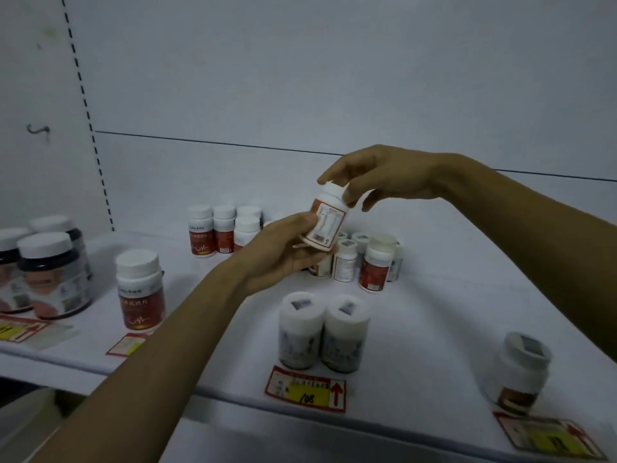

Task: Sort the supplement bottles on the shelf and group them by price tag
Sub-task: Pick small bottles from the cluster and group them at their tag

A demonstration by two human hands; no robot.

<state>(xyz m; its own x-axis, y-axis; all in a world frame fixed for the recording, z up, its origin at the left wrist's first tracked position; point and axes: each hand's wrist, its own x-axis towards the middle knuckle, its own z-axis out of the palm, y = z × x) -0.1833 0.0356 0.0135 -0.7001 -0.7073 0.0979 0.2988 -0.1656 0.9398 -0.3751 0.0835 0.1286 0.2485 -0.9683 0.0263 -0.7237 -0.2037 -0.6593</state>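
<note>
Bottle (325, 223): was held tilted above the white shelf (434, 295), its white cap uppermost.
Left hand (287, 252): was clamped round the base.
Right hand (384, 177): fingertips were closed on the cap.
Price tag (305, 389): lay before two white-capped bottles (324, 332), marked 108.

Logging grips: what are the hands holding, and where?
One bottle: left hand grips its lower body and base, right hand pinches the white cap.

Bare shelf (450, 295) right of the back bottle cluster (364, 262).
</note>
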